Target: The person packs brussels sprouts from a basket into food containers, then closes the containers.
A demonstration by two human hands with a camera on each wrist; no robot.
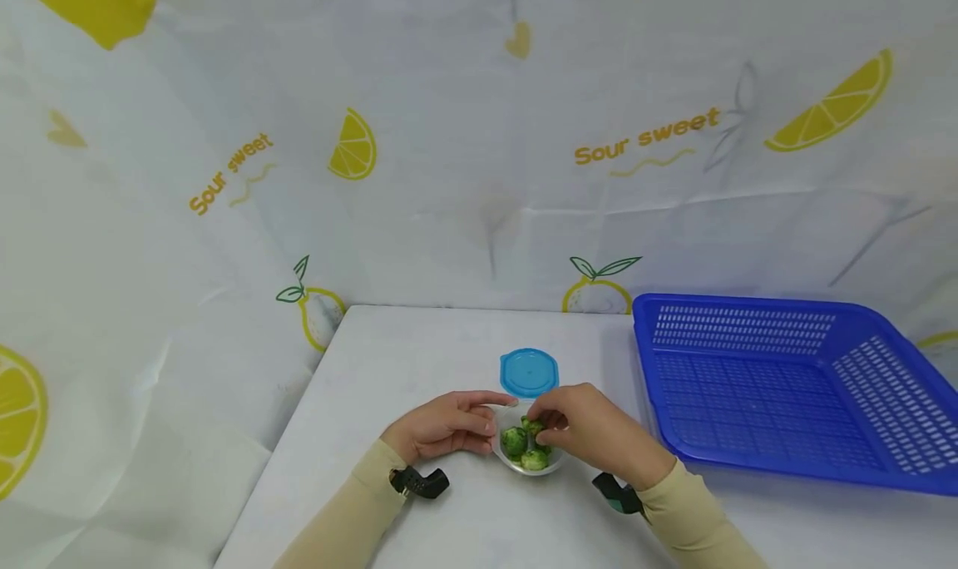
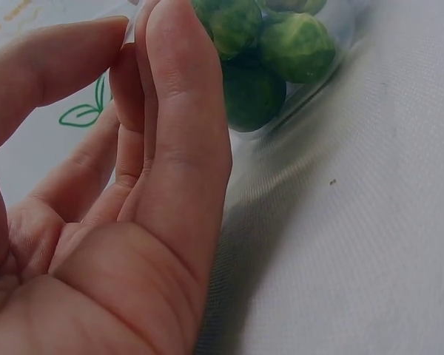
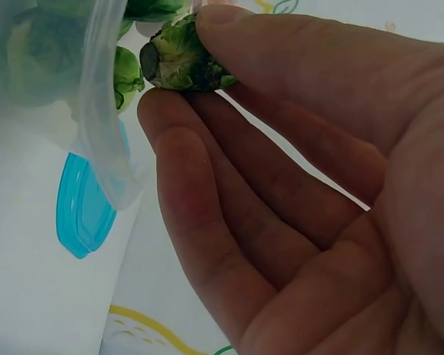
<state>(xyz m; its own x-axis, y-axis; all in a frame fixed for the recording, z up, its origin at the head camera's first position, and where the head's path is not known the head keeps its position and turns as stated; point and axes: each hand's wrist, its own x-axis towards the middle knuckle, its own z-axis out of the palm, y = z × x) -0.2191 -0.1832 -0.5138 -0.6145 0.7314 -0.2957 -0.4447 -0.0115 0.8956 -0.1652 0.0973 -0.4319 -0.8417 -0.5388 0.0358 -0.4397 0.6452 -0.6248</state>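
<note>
A small clear plastic container (image 1: 555,462) on the table holds several green Brussels sprouts (image 1: 514,442). My left hand (image 1: 451,424) steadies it from the left, with thumb and fingers at its wall. In the left wrist view, those fingertips (image 2: 179,37) cover part of the wall, beside more sprouts (image 2: 297,48). From the right, my right hand (image 1: 595,430) reaches over the rim. In the right wrist view, its thumb and fingers pinch one Brussels sprout (image 3: 179,58), cut end showing, at the container's mouth. A blue lid (image 1: 529,373) lies just behind the container.
At the right stands a large blue plastic basket (image 1: 756,398) with slotted walls. The white table (image 1: 419,344) meets a hanging cloth (image 1: 449,220) printed with lemons at the back and left. Each wrist carries a dark strap-on device (image 1: 421,482).
</note>
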